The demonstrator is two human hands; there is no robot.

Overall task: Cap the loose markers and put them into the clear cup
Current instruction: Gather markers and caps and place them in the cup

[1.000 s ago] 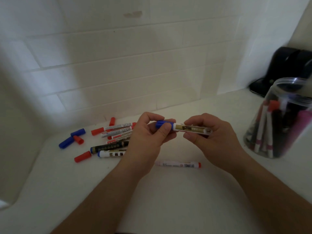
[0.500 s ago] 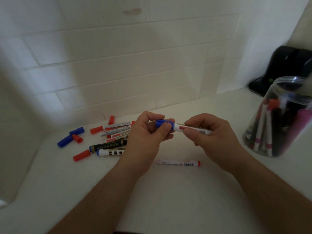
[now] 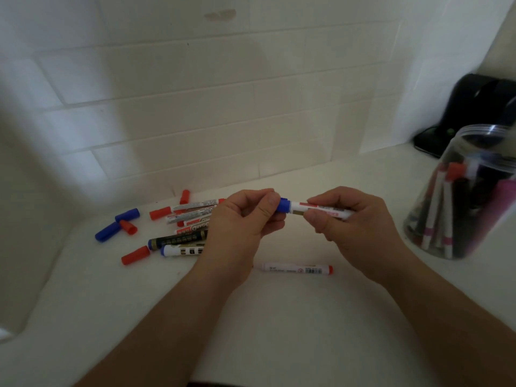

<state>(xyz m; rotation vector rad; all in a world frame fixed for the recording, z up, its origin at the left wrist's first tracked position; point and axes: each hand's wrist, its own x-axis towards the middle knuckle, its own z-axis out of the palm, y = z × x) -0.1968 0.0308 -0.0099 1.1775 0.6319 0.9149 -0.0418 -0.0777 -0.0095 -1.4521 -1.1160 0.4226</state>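
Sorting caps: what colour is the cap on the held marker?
Blue cap, seen in the head view.

clear cup [image 3: 480, 191] cut by right edge; contents blurred

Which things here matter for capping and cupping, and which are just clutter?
Job: held marker with blue cap, left hand, right hand, marker pile, loose caps, lone marker, clear cup.
Clutter: black object.

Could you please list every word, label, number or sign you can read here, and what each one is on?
"BOARD", partly hidden: red-and-white marker in the pile.
Barcode and round prohibition sign, digits too small: lone white marker with red end.
Print on the blue-capped white marker, held in both hands: blurred.
Other pile labels: unreadable.
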